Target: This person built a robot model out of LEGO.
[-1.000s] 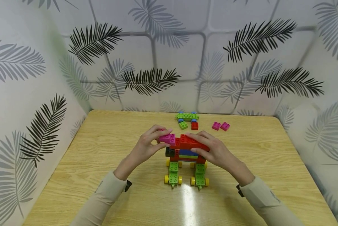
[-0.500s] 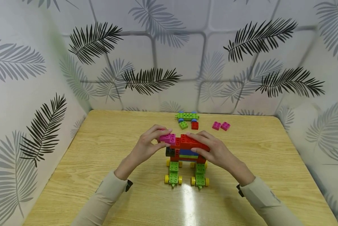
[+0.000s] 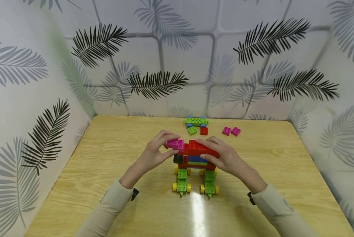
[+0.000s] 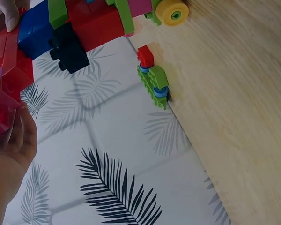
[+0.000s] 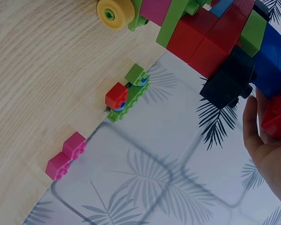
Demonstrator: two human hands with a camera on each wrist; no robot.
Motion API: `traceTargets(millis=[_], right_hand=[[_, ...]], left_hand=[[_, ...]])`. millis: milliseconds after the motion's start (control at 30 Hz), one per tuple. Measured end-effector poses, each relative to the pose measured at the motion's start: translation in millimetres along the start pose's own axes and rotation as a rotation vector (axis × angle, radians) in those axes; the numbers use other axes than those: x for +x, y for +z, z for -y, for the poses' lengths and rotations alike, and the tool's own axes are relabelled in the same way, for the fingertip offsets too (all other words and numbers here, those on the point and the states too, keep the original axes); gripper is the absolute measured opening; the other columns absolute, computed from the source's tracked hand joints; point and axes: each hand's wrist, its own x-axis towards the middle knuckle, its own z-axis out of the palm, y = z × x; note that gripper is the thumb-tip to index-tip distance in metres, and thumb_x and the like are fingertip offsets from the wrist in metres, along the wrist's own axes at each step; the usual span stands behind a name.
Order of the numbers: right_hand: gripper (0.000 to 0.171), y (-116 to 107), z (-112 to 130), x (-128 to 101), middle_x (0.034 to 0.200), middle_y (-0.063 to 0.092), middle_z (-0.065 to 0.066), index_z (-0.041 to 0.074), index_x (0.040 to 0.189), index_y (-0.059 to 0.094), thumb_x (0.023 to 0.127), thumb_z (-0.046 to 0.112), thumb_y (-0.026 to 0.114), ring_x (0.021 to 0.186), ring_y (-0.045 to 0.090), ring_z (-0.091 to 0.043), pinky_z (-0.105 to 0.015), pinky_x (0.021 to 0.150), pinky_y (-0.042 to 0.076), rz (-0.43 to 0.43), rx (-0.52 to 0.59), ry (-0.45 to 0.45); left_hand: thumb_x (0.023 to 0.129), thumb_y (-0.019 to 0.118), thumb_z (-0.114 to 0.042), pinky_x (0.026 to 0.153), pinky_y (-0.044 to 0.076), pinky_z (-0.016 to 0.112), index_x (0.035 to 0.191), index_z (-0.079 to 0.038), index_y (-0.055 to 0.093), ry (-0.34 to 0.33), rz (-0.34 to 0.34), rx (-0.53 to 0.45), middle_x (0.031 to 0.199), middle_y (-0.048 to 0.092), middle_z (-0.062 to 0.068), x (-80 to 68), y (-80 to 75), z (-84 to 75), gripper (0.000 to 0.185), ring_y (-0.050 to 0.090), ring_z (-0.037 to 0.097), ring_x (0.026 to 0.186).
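Note:
A toy-brick model [image 3: 194,161] stands mid-table on two green wheeled bases with yellow wheels [image 3: 181,186]. Its body stacks red, blue, green and black bricks under a long red top brick [image 3: 199,148]. My left hand [image 3: 156,153] pinches a pink brick [image 3: 175,144] at the model's top left end. My right hand [image 3: 224,156] grips the red top and right side of the model. The left wrist view shows the black brick [image 4: 68,49] and blue brick [image 4: 33,30]; the right wrist view shows the model [image 5: 215,37] from below.
Loose pieces lie at the table's far edge: a green plate on blue wheels [image 3: 195,121], a small green brick [image 3: 191,130], a red brick [image 3: 204,131] and two pink bricks [image 3: 231,131]. Leaf-patterned walls enclose the wooden table [image 3: 106,158] on three sides.
Hardly anything has changed; both hands stay on the model, with the pink brick and hands shifted up very slightly.

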Motion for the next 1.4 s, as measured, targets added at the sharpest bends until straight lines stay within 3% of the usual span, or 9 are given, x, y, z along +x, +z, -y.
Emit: traceTargets(millis=[300,533,633,833,1100,1267,1400], right_hand=[[0.06,-3.0,-2.4,1.5,0.111,0.059,-0.003,0.015,0.14,0.052,0.084,0.013,0.075,0.091,0.057,-0.013,-0.033,0.076,0.054,0.005,-0.002,-0.002],[0.081,-6.9,-3.1,0.5,0.136,0.053,-0.011,0.016,0.152,0.029,0.085,0.019,0.074,0.11,0.059,-0.025,-0.044,0.09,0.051,0.048,0.054,0.136],[0.087,-5.1,-3.3,-0.9,0.131,0.056,-0.012,0.018,0.154,0.023,0.084,0.017,0.075,0.104,0.062,-0.023,-0.042,0.087,0.052,0.038,0.094,0.158],[0.091,0.5,-4.4,1.7,0.112,0.063,-0.006,0.019,0.155,0.02,0.083,0.013,0.076,0.092,0.063,-0.015,-0.035,0.08,0.055,0.005,0.136,0.136],[0.088,8.6,0.1,6.4,0.118,0.061,-0.008,0.02,0.154,0.024,0.083,0.015,0.075,0.089,0.062,-0.014,-0.03,0.077,0.055,0.008,0.138,0.133],[0.077,2.9,-2.0,5.4,0.121,0.06,-0.008,0.021,0.153,0.026,0.09,0.021,0.069,0.098,0.061,-0.019,-0.039,0.083,0.054,0.061,0.18,0.162],[0.058,-9.6,-20.1,0.0,0.123,0.059,-0.009,0.018,0.151,0.033,0.098,0.02,0.057,0.107,0.058,-0.024,-0.049,0.089,0.048,0.026,0.204,0.203]], left_hand=[[0.084,0.076,-0.014,0.074,0.048,0.026,0.122,-0.007,0.061,-0.004,0.136,0.104,0.107,0.058,0.004,18.7,-12.3,-5.5,0.041,0.052,0.012,0.088],[0.089,0.069,-0.034,0.072,0.049,0.026,0.12,-0.011,0.065,-0.102,0.344,0.321,0.102,0.063,-0.002,45.8,-18.8,-24.4,0.039,0.054,0.011,0.084],[0.089,0.069,-0.038,0.07,0.048,0.024,0.119,-0.013,0.066,-0.1,0.4,0.373,0.102,0.063,-0.002,55.7,-16.7,-30.8,0.039,0.054,0.011,0.083],[0.087,0.071,-0.039,0.069,0.047,0.022,0.119,-0.012,0.066,-0.077,0.458,0.391,0.1,0.062,-0.001,68.6,-12.3,-36.8,0.042,0.054,0.011,0.082],[0.086,0.072,-0.038,0.067,0.049,0.022,0.12,-0.012,0.067,-0.136,0.554,0.451,0.104,0.063,-0.001,72.1,-10.4,-41.8,0.043,0.059,0.011,0.085],[0.085,0.074,-0.034,0.063,0.045,0.021,0.108,-0.012,0.071,-0.09,0.537,0.484,0.094,0.062,-0.002,70.9,-7.3,-42.8,0.032,0.054,0.01,0.075],[0.084,0.075,-0.033,0.062,0.043,0.022,0.104,-0.012,0.072,-0.075,0.51,0.468,0.091,0.06,-0.003,69.9,-4.9,-43.4,0.029,0.052,0.01,0.072]])
